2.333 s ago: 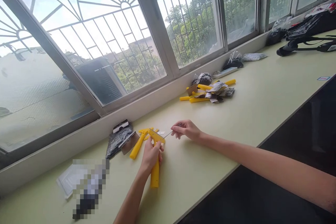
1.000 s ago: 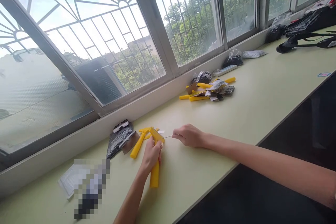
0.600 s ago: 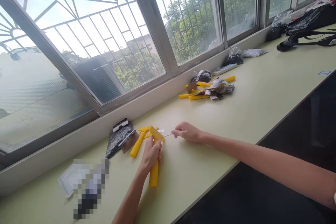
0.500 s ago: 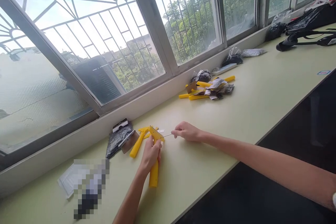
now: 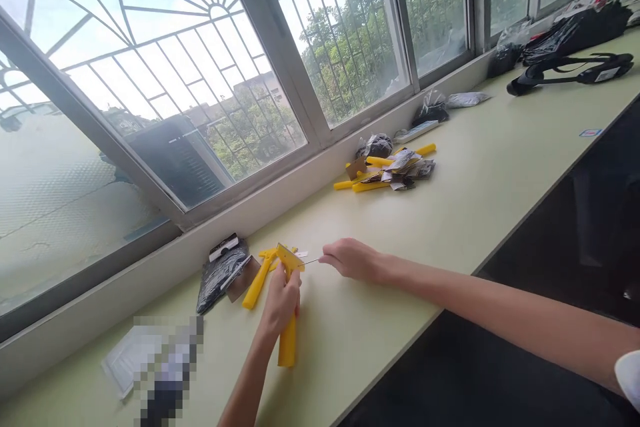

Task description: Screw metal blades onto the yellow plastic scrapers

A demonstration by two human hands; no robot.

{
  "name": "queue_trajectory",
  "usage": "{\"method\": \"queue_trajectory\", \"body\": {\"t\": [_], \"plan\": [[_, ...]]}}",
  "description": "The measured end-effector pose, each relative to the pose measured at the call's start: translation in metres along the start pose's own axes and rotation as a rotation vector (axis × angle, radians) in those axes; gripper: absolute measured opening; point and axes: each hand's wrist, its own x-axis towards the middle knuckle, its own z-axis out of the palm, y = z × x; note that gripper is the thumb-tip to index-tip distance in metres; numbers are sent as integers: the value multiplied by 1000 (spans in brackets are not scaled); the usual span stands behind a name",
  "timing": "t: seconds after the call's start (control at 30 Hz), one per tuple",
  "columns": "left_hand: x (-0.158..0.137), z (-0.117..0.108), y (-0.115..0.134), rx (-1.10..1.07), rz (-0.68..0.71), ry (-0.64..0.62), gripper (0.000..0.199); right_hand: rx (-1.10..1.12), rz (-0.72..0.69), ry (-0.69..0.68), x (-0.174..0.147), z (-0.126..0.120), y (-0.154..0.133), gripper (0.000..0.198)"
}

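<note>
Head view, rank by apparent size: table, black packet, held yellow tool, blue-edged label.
1. Table
2. Black packet and yellow tool: unsure, left hand covers part of the tool
3. Blue-edged label

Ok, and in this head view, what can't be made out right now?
All in the head view:
- Held yellow tool: its middle is covered by the left hand.
- Thin rod: its near end is hidden inside the right hand; its tip is too small to judge.
- Pixelated dark object: obscured by the blocks and cut off by the bottom edge.
- Small card: any print is too small to read.
</note>
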Motion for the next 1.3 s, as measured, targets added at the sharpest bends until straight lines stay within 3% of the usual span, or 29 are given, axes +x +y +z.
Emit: {"method": "queue_trajectory", "body": {"t": [0.1,0.2,0.3,0.47,0.67,0.77,1.0,1.2,1.3], "plan": [[2,1,-4,-48,-39,-32,18,-292,-163,-6,-1,1,-3,27],[7,1,-9,-98,-85,-35,15,-339,-218,24,-1,2,-6,27],[12,-1,-13,-115,-102,-24,16,-225,-80,96,-1,7,-12,24],[15,-1,-16,-107,-82,-13,17,-45,141,92,0,11,-12,44],[13,4,-15,-91,-65,-4,17,237,77,209,5,13,3,10],[13,5,-13,-109,-72,-7,16,340,110,243,6,17,5,2],[12,8,-7,-93,-114,9,12,198,169,189,4,15,1,40],[11,9,-5,-84,-143,28,13,368,44,280,5,18,6,8],[12,10,-6,-84,-146,20,14,387,92,248,3,16,5,5]]}}
